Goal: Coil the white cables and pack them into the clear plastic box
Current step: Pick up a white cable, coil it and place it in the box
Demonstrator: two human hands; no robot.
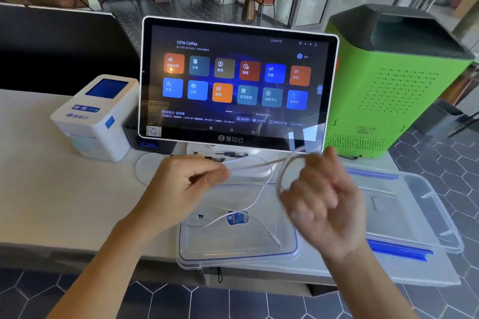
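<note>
A thin white cable stretches between my two hands above the counter. My left hand pinches one stretch of it between thumb and fingers. My right hand is blurred, its fingers curled inside a loop of the same cable. The cable's loose end hangs down into the clear plastic box, which sits at the counter's front edge. More white cable and a plug lie on the box's floor beside a blue-and-white label.
The box's clear lid with blue clips lies to the right. A touchscreen terminal stands just behind my hands. A white label printer sits at the left, and a green machine at the back right.
</note>
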